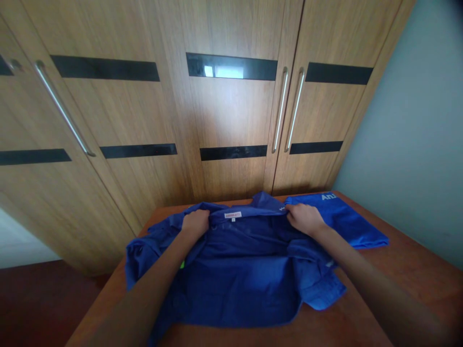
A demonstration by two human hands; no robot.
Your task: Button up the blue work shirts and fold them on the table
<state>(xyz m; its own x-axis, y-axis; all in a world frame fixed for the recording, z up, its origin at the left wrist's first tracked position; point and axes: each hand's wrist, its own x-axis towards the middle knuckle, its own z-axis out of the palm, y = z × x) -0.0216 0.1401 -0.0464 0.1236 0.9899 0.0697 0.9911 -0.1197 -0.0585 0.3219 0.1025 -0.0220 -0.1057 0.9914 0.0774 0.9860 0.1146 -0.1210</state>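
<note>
A dark blue jacket (242,284) lies spread open on the reddish-brown table, its inside facing up. At the collar a small white label (233,215) shows between my hands. My left hand (196,224) is closed on the left side of the collar, and my right hand (304,218) grips the right side near some small white lettering. One sleeve bunches at the left under my forearm; the other lies folded at the right with its cuff toward me. My fingertips are partly hidden in the cloth.
Behind the table (408,284) stands a wooden wardrobe (231,111) with metal handles and dark strips. A folded bright blue garment (349,219) with white letters lies at the back right. A pale wall (415,159) rises on the right.
</note>
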